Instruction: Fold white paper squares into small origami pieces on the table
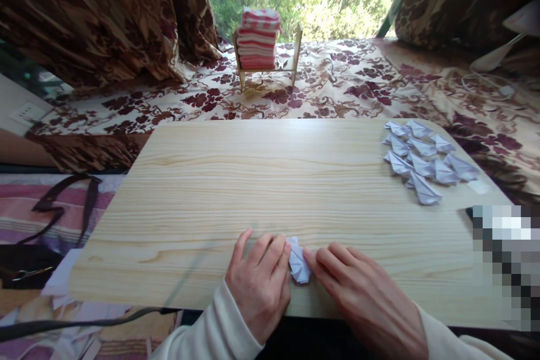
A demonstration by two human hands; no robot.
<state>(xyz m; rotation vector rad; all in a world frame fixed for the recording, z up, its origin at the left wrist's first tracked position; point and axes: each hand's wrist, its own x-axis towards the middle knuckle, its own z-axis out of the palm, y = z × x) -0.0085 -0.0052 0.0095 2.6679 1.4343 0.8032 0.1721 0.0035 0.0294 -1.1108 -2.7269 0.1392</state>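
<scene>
A small folded piece of pale lilac paper (299,263) lies near the front edge of a light wooden tabletop (270,180). My left hand (260,281) rests on its left side, fingers laid flat and pressing on the paper's edge. My right hand (358,287) comes in from the right, its fingertips pressed against the paper's right side. Both hands hold the paper down on the table between them. Cream sleeves cover both wrists.
Several finished folded paper pieces (424,160) are heaped at the table's far right. A small wooden rack with stacked red-and-white cloths (259,39) stands on the floral cover beyond. A dark cable (84,323) runs at the lower left; a blurred patch covers the right edge.
</scene>
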